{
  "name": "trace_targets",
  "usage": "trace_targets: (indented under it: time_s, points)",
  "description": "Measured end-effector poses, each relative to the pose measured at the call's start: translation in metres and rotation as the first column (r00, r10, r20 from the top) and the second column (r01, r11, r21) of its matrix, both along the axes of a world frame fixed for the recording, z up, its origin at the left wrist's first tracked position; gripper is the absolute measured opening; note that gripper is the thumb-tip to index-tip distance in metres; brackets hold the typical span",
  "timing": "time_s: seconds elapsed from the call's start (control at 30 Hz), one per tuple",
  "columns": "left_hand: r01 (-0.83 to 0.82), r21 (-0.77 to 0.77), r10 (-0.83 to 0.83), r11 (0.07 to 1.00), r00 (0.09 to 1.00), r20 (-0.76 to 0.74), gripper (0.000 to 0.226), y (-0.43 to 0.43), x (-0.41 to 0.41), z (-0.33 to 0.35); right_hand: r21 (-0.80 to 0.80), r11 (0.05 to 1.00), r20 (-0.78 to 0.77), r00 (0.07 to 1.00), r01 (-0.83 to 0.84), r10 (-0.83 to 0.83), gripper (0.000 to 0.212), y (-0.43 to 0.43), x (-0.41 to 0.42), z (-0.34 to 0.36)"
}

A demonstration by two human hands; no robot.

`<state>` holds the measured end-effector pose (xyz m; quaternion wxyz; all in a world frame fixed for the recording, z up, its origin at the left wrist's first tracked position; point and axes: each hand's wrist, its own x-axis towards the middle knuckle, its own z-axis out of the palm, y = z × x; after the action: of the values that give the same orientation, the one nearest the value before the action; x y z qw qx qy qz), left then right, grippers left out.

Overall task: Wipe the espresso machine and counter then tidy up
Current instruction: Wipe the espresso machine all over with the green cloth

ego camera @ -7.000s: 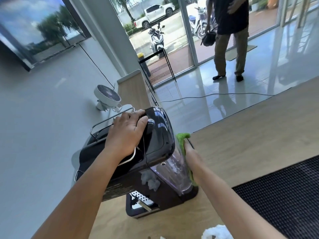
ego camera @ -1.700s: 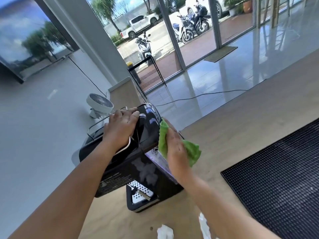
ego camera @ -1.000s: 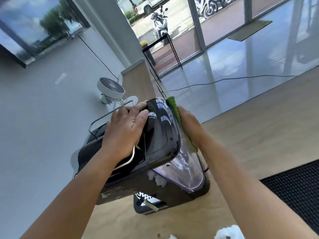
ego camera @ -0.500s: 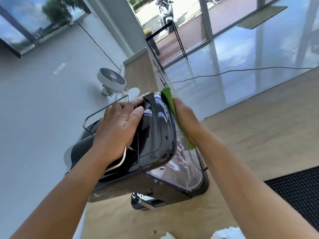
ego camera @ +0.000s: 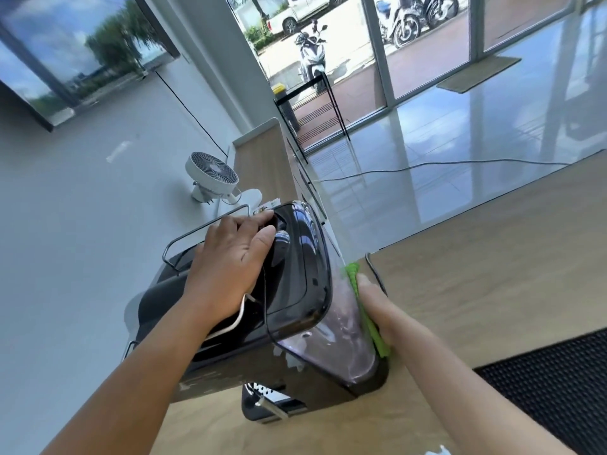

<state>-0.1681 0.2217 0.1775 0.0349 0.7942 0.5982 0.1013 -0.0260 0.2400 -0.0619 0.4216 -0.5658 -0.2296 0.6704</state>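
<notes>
A black espresso machine (ego camera: 295, 290) stands on the wooden counter (ego camera: 476, 274), its clear water tank (ego camera: 348, 349) on the right side. My left hand (ego camera: 230, 267) lies flat on the machine's top, fingers spread, pressing it. My right hand (ego camera: 377, 310) presses a green cloth (ego camera: 361, 300) against the outer side of the water tank, low down near the counter. Most of the cloth is hidden between palm and tank. The drip tray (ego camera: 272, 405) shows below the machine's front.
A black rubber mat (ego camera: 551, 389) lies on the counter at the right. A white fan (ego camera: 212, 175) stands behind the machine. A black cord (ego camera: 374, 270) runs beside the tank. A white crumpled tissue (ego camera: 437, 451) peeks in at the bottom edge.
My right hand with the green cloth has slid from the tank's top edge down its side toward the counter. The left hand has stayed on top of the machine.
</notes>
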Motion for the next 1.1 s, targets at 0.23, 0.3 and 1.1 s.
trace_targets:
  time_s: [0.23,0.3,1.1]
  points:
    - [0.012,0.004,-0.012,1.000,1.000,-0.025,0.046,0.002,0.001,0.002,0.040,0.993,-0.122,0.987,0.112,-0.106,0.059,-0.014,-0.003,0.015]
    - [0.003,0.005,-0.003,1.000,1.000,-0.029,0.042,0.001,0.002,0.003,0.067,0.995,-0.100,0.993,0.073,-0.066,0.061,0.000,0.002,0.022]
    - [0.016,0.024,-0.015,1.000,0.999,-0.032,0.043,-0.001,0.000,0.004,0.359,0.911,0.086,0.965,0.202,-0.248,0.074,-0.066,-0.009,0.082]
